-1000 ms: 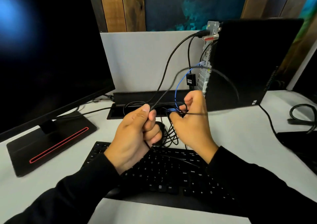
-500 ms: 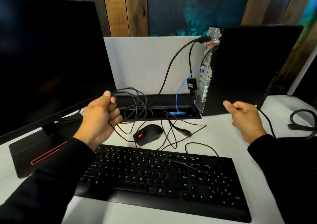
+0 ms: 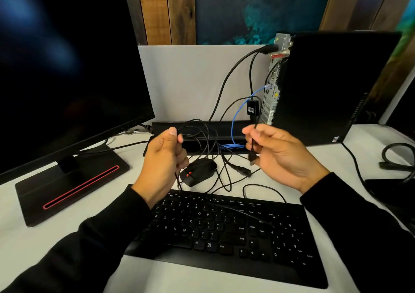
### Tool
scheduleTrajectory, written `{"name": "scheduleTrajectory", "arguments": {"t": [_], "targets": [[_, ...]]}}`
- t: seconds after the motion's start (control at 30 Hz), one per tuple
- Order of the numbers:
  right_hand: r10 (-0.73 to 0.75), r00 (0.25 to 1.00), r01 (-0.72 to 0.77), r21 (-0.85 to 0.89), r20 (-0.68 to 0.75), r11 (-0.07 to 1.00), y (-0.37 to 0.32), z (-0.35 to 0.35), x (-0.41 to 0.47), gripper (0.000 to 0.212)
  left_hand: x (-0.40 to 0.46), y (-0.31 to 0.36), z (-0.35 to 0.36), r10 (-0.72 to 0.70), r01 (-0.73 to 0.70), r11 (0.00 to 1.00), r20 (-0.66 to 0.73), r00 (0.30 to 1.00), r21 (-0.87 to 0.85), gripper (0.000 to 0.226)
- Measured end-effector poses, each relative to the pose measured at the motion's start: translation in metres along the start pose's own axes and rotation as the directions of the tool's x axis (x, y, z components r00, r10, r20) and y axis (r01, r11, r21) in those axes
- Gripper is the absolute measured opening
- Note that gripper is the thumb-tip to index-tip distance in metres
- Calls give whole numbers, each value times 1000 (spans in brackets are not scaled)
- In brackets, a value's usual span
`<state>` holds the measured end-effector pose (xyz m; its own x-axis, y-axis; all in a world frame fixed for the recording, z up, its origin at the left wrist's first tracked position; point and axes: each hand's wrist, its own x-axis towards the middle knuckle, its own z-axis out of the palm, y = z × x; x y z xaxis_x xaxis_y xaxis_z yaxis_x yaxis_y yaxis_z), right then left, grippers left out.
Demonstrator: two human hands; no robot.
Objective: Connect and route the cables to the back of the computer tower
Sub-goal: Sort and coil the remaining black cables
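Observation:
The black computer tower (image 3: 332, 86) stands at the back right, its metal rear panel (image 3: 272, 84) facing left. A thick black cable (image 3: 226, 84) and a blue network cable (image 3: 238, 113) are plugged into that panel. My left hand (image 3: 164, 158) grips a bundle of thin black cable loops (image 3: 202, 131) above the mouse. My right hand (image 3: 278, 155) pinches a thin black cable whose USB plug (image 3: 252, 158) hangs down below my fingers, in front of the tower's lower rear corner. A loose black power plug (image 3: 243, 171) lies on the desk between my hands.
A black monitor (image 3: 62, 75) on a red-striped stand (image 3: 67, 187) fills the left. A black keyboard (image 3: 224, 232) lies in front, with a black mouse (image 3: 198, 171) behind it. A black cable tray (image 3: 224, 125) runs along the grey partition. More cables (image 3: 395, 155) lie at the far right.
My hands parted, the left one carrying the cable bundle leftward and the right one letting go. Now both have come back toward the middle, and the right one pinches a USB-ended cable.

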<state>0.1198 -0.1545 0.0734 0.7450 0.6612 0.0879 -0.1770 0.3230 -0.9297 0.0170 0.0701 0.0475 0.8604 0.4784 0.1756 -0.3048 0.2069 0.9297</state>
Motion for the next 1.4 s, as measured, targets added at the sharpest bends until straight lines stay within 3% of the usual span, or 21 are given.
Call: {"name": "scheduleTrajectory", "arguments": {"t": [0.07,0.17,0.23,0.3,0.37,0.43,0.5,0.57,0.67,0.77,0.83,0.9,0.97,1.03,1.07,1.17,1.3,1.4], "targets": [[-115,993,115,21,23,993,2,23,-4,17,-7,-3,8,8,-9,1000,10,1000,7,38],[-365,926,338,-222,-97,915,14,50,-8,10,-19,-4,23,24,-24,1000,53,998,-1,38],[-459,876,367,-416,-145,832,29,55,-8,11,-25,-4,31,11,-8,999,84,996,-33,37],[-596,796,346,-729,-105,591,45,50,-7,12,-28,-2,34,-15,23,996,96,995,-82,37],[-682,732,322,-871,-19,370,57,42,-5,13,-29,1,35,-60,73,986,88,994,-151,37],[-638,770,330,-849,-11,412,63,38,-7,13,-30,3,38,-114,130,968,84,990,-217,37],[-484,874,314,-717,-37,622,63,42,-9,15,-31,3,40,-149,164,952,77,986,-260,37],[-363,930,268,-574,-55,774,62,45,-8,19,-31,3,39,-178,188,937,61,982,-293,37],[-310,951,274,-451,-7,850,58,42,-6,25,-28,2,35,-215,213,918,31,976,-336,36],[-332,940,308,-610,77,730,55,37,-6,46,-25,3,34,-230,216,907,5,973,-363,36],[-331,942,268,-714,55,646,53,30,-6,62,-19,7,28,-216,189,904,-29,976,-383,37],[-320,947,215,-798,30,563,55,12,-2,50,-8,15,17,-197,148,895,-77,977,-420,36],[-244,967,147,-936,68,319,57,-15,1,12,1,23,6,-166,98,908,-134,977,-407,36],[-18,997,74,-995,75,-68,54,-33,-1,27,6,27,-3,-130,56,931,-186,974,-360,38],[75,996,63,-985,52,-160,53,-35,-3,29,8,27,-7,-114,38,941,-209,971,-335,39],[193,976,133,-980,103,-151,36,-24,-8,27,15,30,-18,-68,-5,967,-277,959,-256,40],[301,950,119,-988,86,-95,8,-22,-2,46,31,39,-51,-64,-34,970,-384,921,-242,42],[270,963,32,-997,13,-68,-3,-45,0,26,40,36,-66,-96,-19,965,-420,903,-260,43]]}}
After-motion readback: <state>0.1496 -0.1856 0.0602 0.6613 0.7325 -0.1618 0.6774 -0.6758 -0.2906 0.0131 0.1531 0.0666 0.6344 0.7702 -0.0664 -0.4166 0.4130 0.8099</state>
